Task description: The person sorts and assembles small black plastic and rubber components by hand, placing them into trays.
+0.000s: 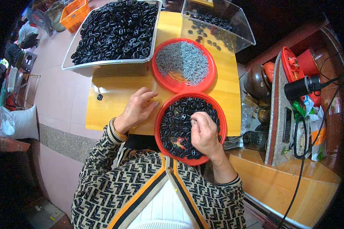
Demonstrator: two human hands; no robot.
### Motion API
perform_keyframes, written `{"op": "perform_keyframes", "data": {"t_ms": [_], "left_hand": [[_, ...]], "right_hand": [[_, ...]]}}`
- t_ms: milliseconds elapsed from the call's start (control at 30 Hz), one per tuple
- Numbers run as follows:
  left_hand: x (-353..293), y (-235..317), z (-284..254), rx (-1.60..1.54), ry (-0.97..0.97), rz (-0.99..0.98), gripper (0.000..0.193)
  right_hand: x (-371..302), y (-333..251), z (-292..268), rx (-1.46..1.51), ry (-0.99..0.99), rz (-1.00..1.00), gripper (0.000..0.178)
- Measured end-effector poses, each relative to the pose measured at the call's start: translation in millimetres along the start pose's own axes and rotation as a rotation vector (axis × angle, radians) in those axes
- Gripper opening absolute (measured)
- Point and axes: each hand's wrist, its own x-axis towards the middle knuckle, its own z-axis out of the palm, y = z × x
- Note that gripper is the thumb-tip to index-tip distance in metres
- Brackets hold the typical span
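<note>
In front of me a round red plate (223,130) holds many small black plastic pieces (171,122), oval with two holes, like cord-lock parts. Over them is my right hand (205,133), fingers curled and thumb pressed against the forefinger; whatever is in the pinch is hidden. My left hand (138,108) hovers just left of the plate, thumb and forefinger apart and no piece visible between them. Touching the plate's far edge, a second red plate (212,70) carries a heap of tiny grey metal pieces (183,61) that look like springs.
A big clear bin (152,49) heaped with black pieces stands far left on the yellow table (118,114). Another clear bin (240,40) with fewer pieces is far right. One loose black piece (99,97) lies at left. A black device (297,88) with cables is at right.
</note>
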Motion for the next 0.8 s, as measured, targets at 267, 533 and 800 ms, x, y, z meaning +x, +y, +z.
{"op": "perform_keyframes", "data": {"t_ms": [267, 533, 800], "left_hand": [[-3, 40, -1, -0.500, 0.348, -0.006, 0.017], [47, 92, -15, -1.137, 0.535, 0.024, 0.019], [88, 76, -19, -1.438, 0.579, -0.084, 0.016]], "right_hand": [[-3, -28, 39, 0.332, -0.059, 0.221, 0.014], [22, -68, 64, 0.563, -0.625, 0.293, 0.023], [28, -57, 75, 0.639, -0.516, 0.160, 0.022]]}}
